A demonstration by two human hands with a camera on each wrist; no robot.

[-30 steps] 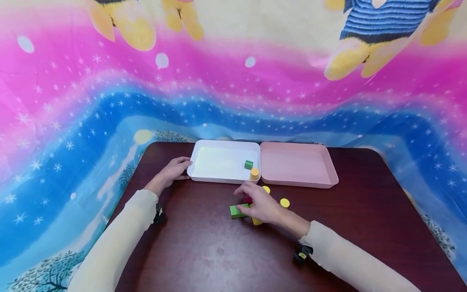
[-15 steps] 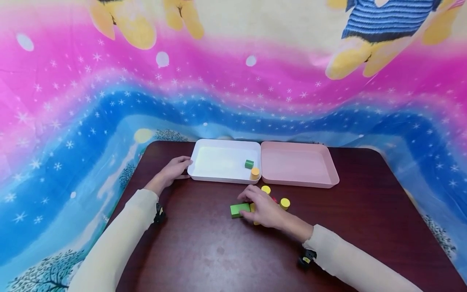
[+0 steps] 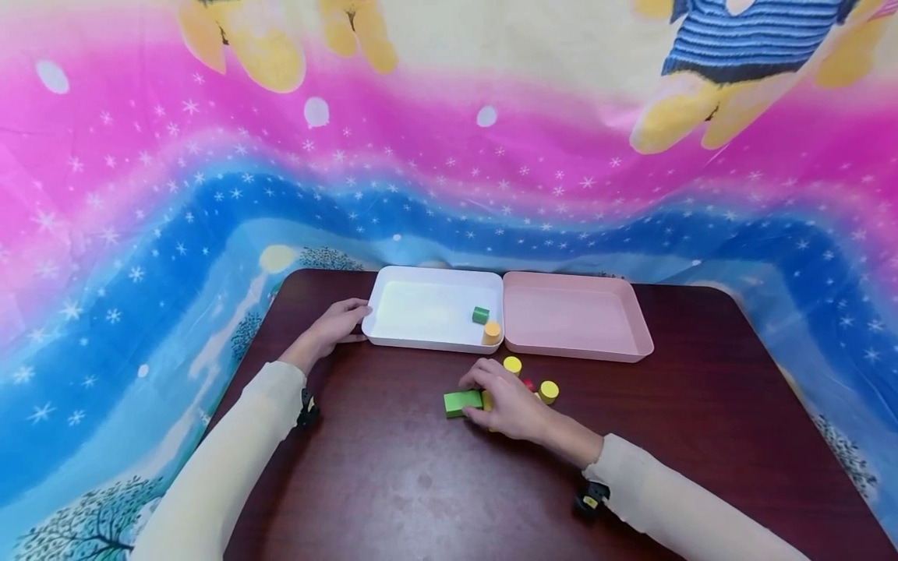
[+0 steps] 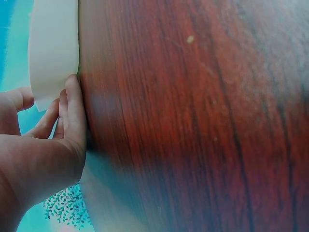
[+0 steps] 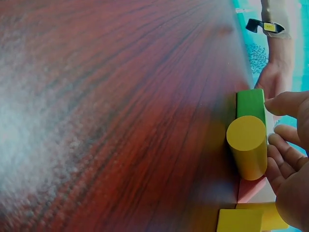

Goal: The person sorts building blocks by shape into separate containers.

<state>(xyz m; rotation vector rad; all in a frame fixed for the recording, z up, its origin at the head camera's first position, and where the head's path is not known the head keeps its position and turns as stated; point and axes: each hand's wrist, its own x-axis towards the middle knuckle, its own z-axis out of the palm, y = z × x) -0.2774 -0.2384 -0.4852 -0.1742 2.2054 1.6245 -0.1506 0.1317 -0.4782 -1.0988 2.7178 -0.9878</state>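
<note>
My left hand (image 3: 338,323) holds the left end of the white tray (image 3: 428,339), thumb at the rim and fingers along the outer wall in the left wrist view. Low over a cluster of blocks, my right hand (image 3: 510,399) has its thumb and fingers apart. In the right wrist view its thumb tip is close to a green block (image 5: 251,102). The other fingertips are right at the upper side of a lying yellow cylinder (image 5: 246,133). The hand hides part of the cluster in the head view; a red piece (image 3: 528,384) shows behind it.
A small dark green block (image 3: 480,315) and an orange-yellow cylinder (image 3: 492,333) sit in the white tray's right end. A pink tray (image 3: 575,352) adjoins it. Two yellow cylinders (image 3: 512,364) stand beyond the right hand. A patterned cloth (image 3: 449,195) hangs behind the table.
My right hand has moved slightly right and nearer, lowering over the yellow pieces, and its finger gap has narrowed. The left hand keeps its place at the white tray.
</note>
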